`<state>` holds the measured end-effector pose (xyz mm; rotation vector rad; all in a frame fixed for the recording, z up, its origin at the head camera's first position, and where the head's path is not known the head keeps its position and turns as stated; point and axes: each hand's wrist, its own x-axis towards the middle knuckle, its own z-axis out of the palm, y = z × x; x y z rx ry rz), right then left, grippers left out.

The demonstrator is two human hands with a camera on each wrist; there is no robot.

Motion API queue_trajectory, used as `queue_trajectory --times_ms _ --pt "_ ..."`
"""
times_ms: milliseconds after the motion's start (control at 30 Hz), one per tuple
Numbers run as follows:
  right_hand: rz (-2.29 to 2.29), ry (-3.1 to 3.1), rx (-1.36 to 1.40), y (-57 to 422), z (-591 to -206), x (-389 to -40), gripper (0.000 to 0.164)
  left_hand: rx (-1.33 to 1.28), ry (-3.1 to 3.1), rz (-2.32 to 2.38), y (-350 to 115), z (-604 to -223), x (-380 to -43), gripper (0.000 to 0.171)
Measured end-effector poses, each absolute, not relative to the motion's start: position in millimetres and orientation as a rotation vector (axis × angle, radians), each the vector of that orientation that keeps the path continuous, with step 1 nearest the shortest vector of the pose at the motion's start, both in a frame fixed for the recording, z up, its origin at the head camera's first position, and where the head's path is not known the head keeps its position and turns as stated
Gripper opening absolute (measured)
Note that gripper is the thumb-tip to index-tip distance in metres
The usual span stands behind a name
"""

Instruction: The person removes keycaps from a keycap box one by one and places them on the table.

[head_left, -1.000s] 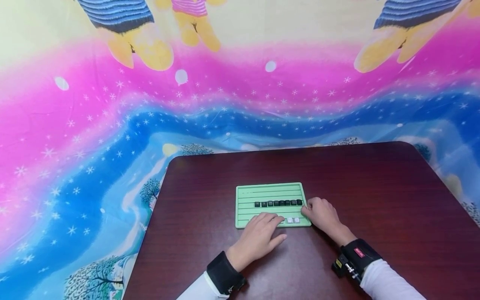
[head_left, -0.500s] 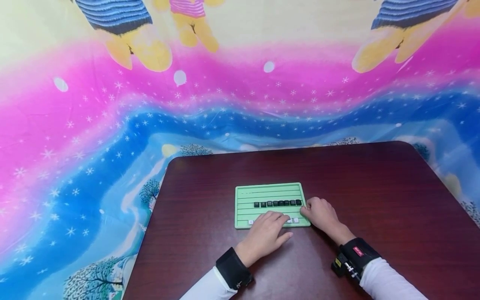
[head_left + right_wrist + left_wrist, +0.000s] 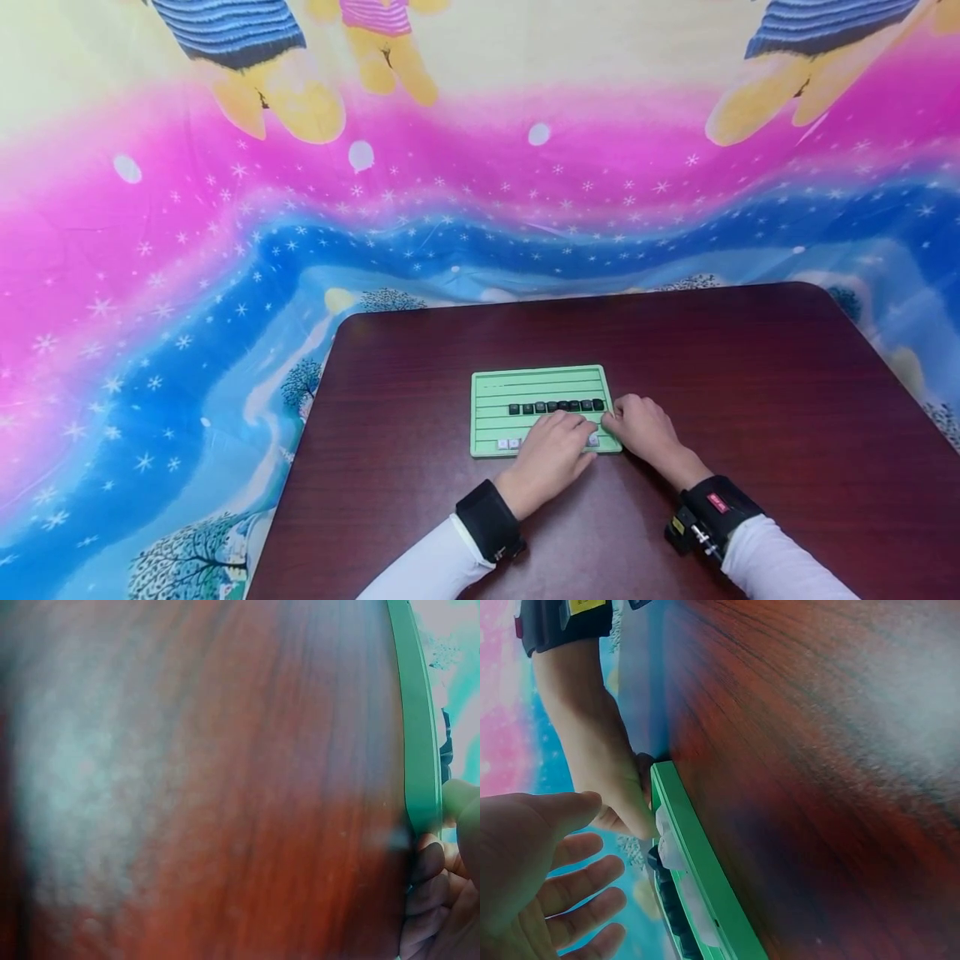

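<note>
Wearing a black band (image 3: pixel 489 518) on each wrist, with white sleeves (image 3: pixel 431 567) behind. Hovering with the left hand (image 3: pixel 549 454) over the near row of the tray (image 3: pixel 540 377), fingers loosely parted and holding nothing; perhaps brushing the white keys (image 3: pixel 513 444), with any contact hidden beneath. Gripping the tray's right edge, toward its near corner, with the right hand (image 3: pixel 643 427), thumb over the rim, other fingers curled. Apparently straightening the near row while steadying the tray; calling next for a light, level touch along that row, without tipping a key.

Showing, in the near slot, two white keys at the left end and one at the right, with the stretch between covered by the left hand. Carrying black keys (image 3: pixel 552 407) in a middle slot, running from left of centre to the right wall, gapped at left, closer at right. Lying flat on the dark table (image 3: pixel 420 367), well short of its far edge. Facing a bright patterned cloth (image 3: pixel 300 183) beyond.
</note>
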<state>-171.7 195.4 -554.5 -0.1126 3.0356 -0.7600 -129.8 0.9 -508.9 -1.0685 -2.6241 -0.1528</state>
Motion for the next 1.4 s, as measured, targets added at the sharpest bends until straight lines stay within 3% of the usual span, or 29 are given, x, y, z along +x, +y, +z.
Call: queue_trajectory --times_ms 767,1400 --pt "-0.756 3.043 -0.119 194 -555 -170 0.037 -1.056 -2.616 0.106 17 -522 -137 0.030" --pt "-0.749 3.038 -0.101 194 -555 -171 0.033 -1.061 -2.554 0.197 22 -524 -137 0.016"
